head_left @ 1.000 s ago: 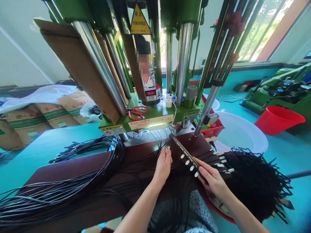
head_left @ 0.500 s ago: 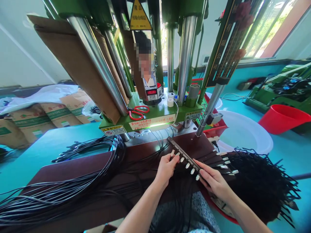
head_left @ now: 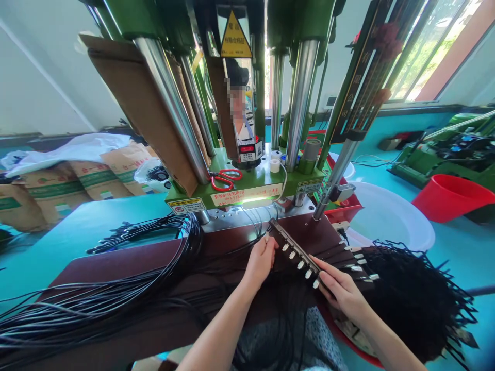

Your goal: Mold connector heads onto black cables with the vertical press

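Observation:
A dark metal bar (head_left: 296, 247) lies slanted over the brown tabletop, with several silver cable connectors (head_left: 300, 265) sticking out along its lower side. My right hand (head_left: 340, 288) is closed round the bar's lower right end, thumb on top. To the left of the bar, my left hand (head_left: 261, 257) pinches one cable connector (head_left: 266, 236) between thumb and fingers, apart from the bar. Black cables (head_left: 286, 314) hang from the connectors toward my lap.
A green press (head_left: 255, 185) with red scissors (head_left: 226, 179) stands ahead. Coiled black cables (head_left: 189, 242) cross the brown table (head_left: 93, 265) at left. A black cable pile (head_left: 410, 299) is at right. Behind the press, a person (head_left: 242, 113) is partly visible.
My left hand has moved slightly left, away from the bar, with a connector in its fingers. My right hand still holds the bar. The view has shifted a little.

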`<state>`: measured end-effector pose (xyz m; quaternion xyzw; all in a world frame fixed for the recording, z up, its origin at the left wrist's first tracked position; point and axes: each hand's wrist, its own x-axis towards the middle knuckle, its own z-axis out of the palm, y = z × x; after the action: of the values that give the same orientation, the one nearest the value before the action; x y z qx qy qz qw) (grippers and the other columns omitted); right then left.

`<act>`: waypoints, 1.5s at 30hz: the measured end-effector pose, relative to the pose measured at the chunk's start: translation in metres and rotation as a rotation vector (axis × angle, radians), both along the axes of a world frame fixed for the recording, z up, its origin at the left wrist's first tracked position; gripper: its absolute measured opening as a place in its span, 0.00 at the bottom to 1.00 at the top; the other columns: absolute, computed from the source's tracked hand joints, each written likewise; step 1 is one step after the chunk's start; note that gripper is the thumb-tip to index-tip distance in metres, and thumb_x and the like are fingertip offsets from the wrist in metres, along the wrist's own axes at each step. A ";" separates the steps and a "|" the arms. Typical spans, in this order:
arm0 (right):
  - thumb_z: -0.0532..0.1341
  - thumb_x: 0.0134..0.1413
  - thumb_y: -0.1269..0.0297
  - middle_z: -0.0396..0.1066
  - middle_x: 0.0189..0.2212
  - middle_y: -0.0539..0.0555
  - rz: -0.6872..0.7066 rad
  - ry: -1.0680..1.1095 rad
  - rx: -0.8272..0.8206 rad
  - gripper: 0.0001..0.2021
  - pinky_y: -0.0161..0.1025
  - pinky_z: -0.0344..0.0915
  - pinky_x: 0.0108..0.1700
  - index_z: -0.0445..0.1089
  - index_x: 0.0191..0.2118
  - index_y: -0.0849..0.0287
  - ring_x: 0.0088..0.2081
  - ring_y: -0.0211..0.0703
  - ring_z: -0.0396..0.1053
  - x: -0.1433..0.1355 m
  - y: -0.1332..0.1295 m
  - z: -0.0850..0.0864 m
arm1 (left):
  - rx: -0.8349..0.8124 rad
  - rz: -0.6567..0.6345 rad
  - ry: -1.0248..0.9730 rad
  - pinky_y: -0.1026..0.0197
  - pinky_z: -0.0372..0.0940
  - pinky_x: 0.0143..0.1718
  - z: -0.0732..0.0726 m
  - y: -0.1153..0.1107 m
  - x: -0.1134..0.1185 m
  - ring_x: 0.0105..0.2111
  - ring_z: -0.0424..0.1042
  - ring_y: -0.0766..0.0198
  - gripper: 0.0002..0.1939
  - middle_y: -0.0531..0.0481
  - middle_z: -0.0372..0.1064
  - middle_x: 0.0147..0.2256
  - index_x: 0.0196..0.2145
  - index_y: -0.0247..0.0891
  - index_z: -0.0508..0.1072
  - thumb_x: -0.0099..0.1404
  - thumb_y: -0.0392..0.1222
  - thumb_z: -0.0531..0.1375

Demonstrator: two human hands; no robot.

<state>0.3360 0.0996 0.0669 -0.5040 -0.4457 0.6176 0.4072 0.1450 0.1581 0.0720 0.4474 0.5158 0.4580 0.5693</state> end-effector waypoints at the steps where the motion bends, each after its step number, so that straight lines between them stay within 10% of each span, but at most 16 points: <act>1: 0.60 0.45 0.45 0.46 0.15 0.43 -0.004 0.004 -0.006 0.33 0.27 0.39 0.15 0.61 0.55 0.61 0.16 0.29 0.45 0.001 0.000 0.000 | -0.037 0.011 -0.018 0.70 0.42 0.12 0.001 0.000 -0.002 0.12 0.45 0.76 0.18 0.63 0.46 0.14 0.24 0.40 0.57 0.56 0.58 0.51; 6: 0.62 0.43 0.46 0.56 0.19 0.46 -0.008 0.024 -0.068 0.29 0.25 0.42 0.15 0.65 0.51 0.54 0.17 0.27 0.47 0.003 0.001 -0.004 | -0.162 -0.076 -0.080 0.70 0.35 0.13 0.003 -0.004 -0.004 0.12 0.39 0.76 0.19 0.64 0.42 0.14 0.24 0.41 0.52 0.56 0.58 0.51; 12: 0.64 0.41 0.47 0.64 0.24 0.50 0.006 0.046 -0.105 0.29 0.26 0.47 0.17 0.66 0.50 0.54 0.19 0.28 0.49 0.003 0.003 -0.001 | 0.075 -0.068 -0.061 0.68 0.48 0.21 -0.007 -0.002 0.000 0.21 0.50 0.73 0.15 0.58 0.50 0.21 0.25 0.38 0.59 0.58 0.52 0.52; 27: 0.52 0.56 0.50 0.47 0.16 0.43 0.244 -0.159 0.139 0.30 0.30 0.40 0.18 0.53 0.59 0.64 0.17 0.30 0.45 0.006 0.004 -0.010 | 0.055 -0.085 -0.059 0.68 0.48 0.21 -0.009 0.000 -0.004 0.20 0.51 0.72 0.13 0.58 0.53 0.21 0.26 0.37 0.62 0.58 0.50 0.53; 32: 0.51 0.56 0.48 0.45 0.18 0.43 0.262 -0.147 0.123 0.30 0.30 0.41 0.18 0.52 0.59 0.62 0.18 0.30 0.44 0.007 0.004 -0.013 | 0.119 -0.118 0.112 0.66 0.53 0.25 -0.018 0.004 -0.004 0.23 0.57 0.69 0.14 0.55 0.58 0.24 0.28 0.37 0.63 0.60 0.50 0.48; 38: 0.55 0.51 0.47 0.58 0.19 0.47 0.288 -0.402 0.089 0.30 0.31 0.50 0.19 0.57 0.55 0.61 0.19 0.33 0.54 0.042 0.014 0.016 | 0.200 -0.241 0.635 0.62 0.54 0.31 0.007 -0.013 -0.010 0.28 0.63 0.64 0.13 0.52 0.64 0.26 0.38 0.38 0.65 0.61 0.47 0.48; 42: 0.60 0.47 0.53 0.69 0.38 0.56 0.405 -0.610 0.217 0.21 0.37 0.63 0.38 0.66 0.46 0.60 0.38 0.46 0.66 0.069 0.038 0.035 | 0.283 -0.276 0.846 0.62 0.54 0.33 0.020 -0.030 -0.019 0.33 0.65 0.61 0.15 0.49 0.66 0.35 0.43 0.39 0.64 0.57 0.45 0.52; 45: 0.59 0.47 0.54 0.69 0.29 0.52 0.516 -0.680 0.178 0.22 0.33 0.62 0.27 0.65 0.47 0.60 0.28 0.41 0.66 0.070 0.065 0.038 | 0.313 -0.355 0.830 0.63 0.54 0.31 0.022 -0.038 -0.026 0.30 0.65 0.64 0.12 0.54 0.67 0.30 0.39 0.41 0.66 0.57 0.44 0.53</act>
<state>0.4065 0.1649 0.1045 -0.5139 -0.7172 0.4573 0.1114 0.1185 0.1203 0.0938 0.7540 0.5403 0.2084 0.3102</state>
